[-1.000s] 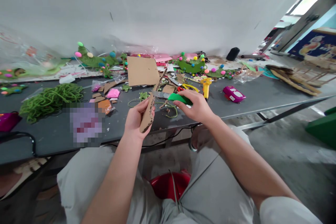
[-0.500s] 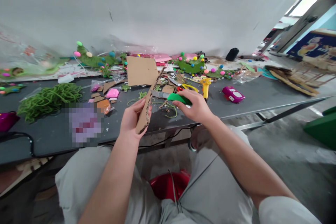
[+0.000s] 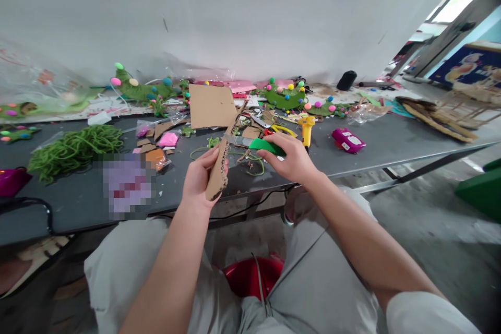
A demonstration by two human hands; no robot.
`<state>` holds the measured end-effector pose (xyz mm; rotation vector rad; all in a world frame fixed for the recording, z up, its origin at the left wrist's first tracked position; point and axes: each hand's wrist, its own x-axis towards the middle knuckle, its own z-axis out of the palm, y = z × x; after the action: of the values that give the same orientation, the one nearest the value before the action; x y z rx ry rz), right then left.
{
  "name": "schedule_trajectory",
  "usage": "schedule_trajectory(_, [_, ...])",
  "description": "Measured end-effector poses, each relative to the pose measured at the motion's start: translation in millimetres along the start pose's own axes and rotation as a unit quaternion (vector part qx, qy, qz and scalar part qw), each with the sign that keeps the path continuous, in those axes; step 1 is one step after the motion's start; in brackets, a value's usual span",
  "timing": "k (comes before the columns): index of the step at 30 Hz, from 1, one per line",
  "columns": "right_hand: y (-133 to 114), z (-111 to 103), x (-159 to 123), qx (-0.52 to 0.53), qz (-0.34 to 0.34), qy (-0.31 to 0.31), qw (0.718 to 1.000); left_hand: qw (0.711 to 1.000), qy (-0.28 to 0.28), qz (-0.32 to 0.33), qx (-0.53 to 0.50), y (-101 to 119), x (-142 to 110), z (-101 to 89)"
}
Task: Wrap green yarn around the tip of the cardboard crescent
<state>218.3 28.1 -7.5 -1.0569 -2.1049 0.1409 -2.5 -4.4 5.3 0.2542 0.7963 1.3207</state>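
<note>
Your left grip (image 3: pixel 199 175) is holding the cardboard strip (image 3: pixel 219 167) over the bench (image 3: pixel 332 163); your right grip (image 3: pixel 291 155) is clasping the green-handled knife (image 3: pixel 258 144), its blade staying at the strip's edge, so knife work seems ongoing.

A narrow brown cardboard strip (image 3: pixel 215 180) with a ragged corrugated edge slants mid-frame, upper end leaning right. The green-handled knife (image 3: pixel 259 144) is held nearly level to its right, blade tip at that edge.
</note>
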Motion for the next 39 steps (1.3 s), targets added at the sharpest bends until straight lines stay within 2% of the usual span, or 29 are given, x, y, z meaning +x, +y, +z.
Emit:
schedule_trajectory(7, [-1.4,2.6,0.4,-0.011,0.003,0.004,1.0,1.0,0.007,0.011,0.025,-5.6,2.3,1.0])
schedule_trajectory(14, [2.7,-2.0,1.4,-0.011,-0.006,0.012,1.0,1.0,-0.01,0.007,0.005,1.6,1.6,-1.4])
schedule_trajectory(23, [0.2,5.5,1.4,-0.011,0.005,0.016,1.0,0.999,-0.015,0.028,0.023,-4.5,1.4,0.5])
schedule_trajectory(33, [0.2,-4.9,0.5,0.025,-0.004,0.037,0.999,0.999,-0.001,0.038,-0.007,5.0,-4.9,3.6])
schedule_trajectory(39, [-4.7,2.0,0.1,0.02,-0.01,0.009,1.0,0.999,0.008,0.031,0.013,1.1,-4.0,3.8])
